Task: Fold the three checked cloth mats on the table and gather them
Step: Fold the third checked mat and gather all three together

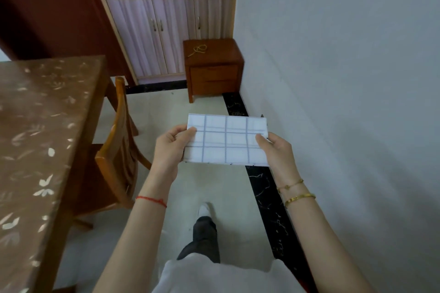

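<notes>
so, far left, the brown leaf-patterned counter (47, 114) is seen, well apart from what's being handled, and an orange-brown wooden chair (119, 150) is parked just beside its right edge, between the counter and the person. the left hand (170, 147) is pinched on the left short edge of the white folded cloth mat with blue-grey check lines (226, 143), thumb on top, and the right hand (273, 150) is clamped the same way on the right edge. the mat is held in the air over the floor, flat-ish, long axis running side to side across the body. a swing to the left is probably needed for it to be set down. the left hand is nearer the counter, and the chair back could get clipped on the way. further back, a small reddish wooden bedside cabinet (214, 64) is set against the pale wall on the right. the other two mats can't be made out here.
</notes>
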